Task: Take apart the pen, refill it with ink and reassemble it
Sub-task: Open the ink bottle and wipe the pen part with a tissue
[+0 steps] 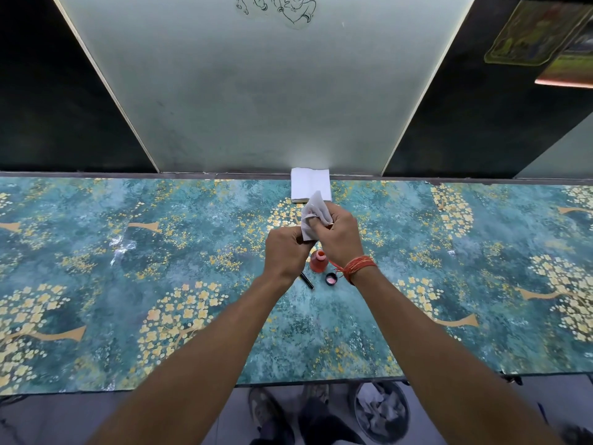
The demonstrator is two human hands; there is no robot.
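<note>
Above the middle of the table, my right hand point(337, 234) grips a white tissue point(313, 216) wrapped round something I cannot see. My left hand point(284, 250) is curled right beside it, its fingers meeting the tissue's lower end; what it holds is hidden. Below the hands stands an open orange ink bottle point(318, 261). Its black cap point(331, 279) lies to the right, inside up. A black pen part point(307, 281) lies on the table just left of the bottle.
A stack of white tissues point(310, 184) sits at the table's back edge against the wall. The table point(160, 268) has a teal floral cover. A bin point(382, 411) with crumpled tissues stands on the floor below the front edge, beside my feet.
</note>
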